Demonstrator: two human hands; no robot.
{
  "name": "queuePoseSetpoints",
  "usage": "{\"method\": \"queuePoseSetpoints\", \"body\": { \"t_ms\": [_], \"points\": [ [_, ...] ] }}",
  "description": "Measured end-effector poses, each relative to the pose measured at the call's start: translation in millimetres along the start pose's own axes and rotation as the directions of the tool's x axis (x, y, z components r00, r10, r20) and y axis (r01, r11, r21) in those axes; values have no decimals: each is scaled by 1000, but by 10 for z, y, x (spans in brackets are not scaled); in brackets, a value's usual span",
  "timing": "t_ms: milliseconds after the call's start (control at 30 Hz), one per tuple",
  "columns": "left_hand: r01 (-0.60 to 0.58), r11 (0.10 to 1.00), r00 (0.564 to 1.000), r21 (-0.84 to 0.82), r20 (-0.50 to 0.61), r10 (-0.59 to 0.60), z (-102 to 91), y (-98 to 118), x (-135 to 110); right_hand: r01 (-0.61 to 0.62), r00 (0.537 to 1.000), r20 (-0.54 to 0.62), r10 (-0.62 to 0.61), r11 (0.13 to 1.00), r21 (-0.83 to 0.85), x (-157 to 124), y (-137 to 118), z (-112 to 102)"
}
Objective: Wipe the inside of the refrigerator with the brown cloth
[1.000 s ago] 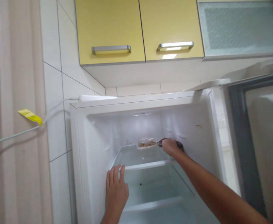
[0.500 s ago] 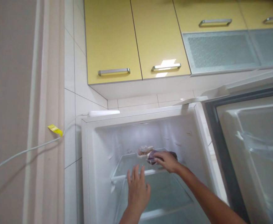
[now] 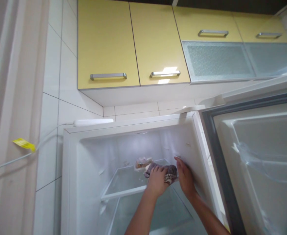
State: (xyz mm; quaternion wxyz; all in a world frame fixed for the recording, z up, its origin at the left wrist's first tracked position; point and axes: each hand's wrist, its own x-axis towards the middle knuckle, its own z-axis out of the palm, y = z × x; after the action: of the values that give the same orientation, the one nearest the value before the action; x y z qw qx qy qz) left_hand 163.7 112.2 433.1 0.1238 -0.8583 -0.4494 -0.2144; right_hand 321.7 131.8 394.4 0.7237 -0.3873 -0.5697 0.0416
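Observation:
A bunched purple-grey cloth (image 3: 173, 170) with a pale pattern is over the upper glass shelf (image 3: 120, 181) of an open fridge. My left hand (image 3: 158, 179) grips it from above, fingers curled over its near side. Just to the right, my right hand (image 3: 185, 178) is open, its fingers extended upward near the fridge's right inner wall. Whether it touches the cloth's end, I cannot tell. Behind the cloth, a clear plastic pack (image 3: 142, 163) with brownish contents lies on the same shelf.
The fridge door (image 3: 263, 156) stands wide at the right, with a clear door bin (image 3: 263, 160). Yellow cabinets (image 3: 106, 42) hang above the fridge. A white cable with a yellow tag (image 3: 24, 144) runs along the left wall. A lower glass shelf (image 3: 155, 212) lies beneath.
My left hand has moved right and taken hold of the cloth. My right hand has let go of it and shifted to its right end. The view has swung slightly right.

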Motion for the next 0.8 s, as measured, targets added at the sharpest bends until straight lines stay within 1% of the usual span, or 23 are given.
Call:
{"method": "queuePoseSetpoints", "body": {
  "t_ms": [67, 167, 233, 300, 367, 467, 500, 533, 567, 633, 700, 800],
  "points": [
    [7, 1000, 1000, 6, -7, -7, 4, 23, -123, 36, 999, -9, -37, 997, -64, 31, 21, 48],
    [32, 999, 999, 24, -5, -32, -65, 28, -342, 97, 995, 1, -97, 987, -130, 39, 92, 133],
    [76, 996, 997, 52, -6, -75, -136, -4, -490, 151, 988, 33, -148, 974, -169, -2, 155, 178],
    [126, 988, 992, 91, -16, -125, -221, -89, -644, 234, 971, 94, -219, 948, -217, -73, 214, 200],
    [177, 975, 984, 134, -33, -174, -325, -249, -812, 333, 938, 183, -294, 909, -251, -152, 263, 199],
    [272, 940, 962, 205, -53, -267, -522, -616, -1091, 439, 889, 279, -364, 851, -289, -243, 309, 173],
    [303, 925, 953, 229, -54, -299, -590, -748, -1182, 453, 882, 287, -372, 837, -307, -263, 318, 164],
    [344, 905, 939, 251, -77, -336, -651, -870, -1263, 460, 881, 288, -376, 827, -325, -280, 325, 154],
    [355, 897, 935, 263, -92, -342, -702, -972, -1331, 462, 880, 286, -378, 819, -340, -296, 331, 146],
    [373, 883, 928, 283, -124, -352, -762, -1089, -1419, 471, 877, 287, -385, 808, -353, -334, 340, 130],
    [397, 868, 918, 299, -149, -369, -764, -1079, -1456, 492, 868, 278, -412, 788, -370, -383, 352, 119],
    [417, 840, 909, 347, -141, -393, -717, -912, -1484, 503, 864, 231, -447, 759, -414, -455, 367, 118]
  ]
}}
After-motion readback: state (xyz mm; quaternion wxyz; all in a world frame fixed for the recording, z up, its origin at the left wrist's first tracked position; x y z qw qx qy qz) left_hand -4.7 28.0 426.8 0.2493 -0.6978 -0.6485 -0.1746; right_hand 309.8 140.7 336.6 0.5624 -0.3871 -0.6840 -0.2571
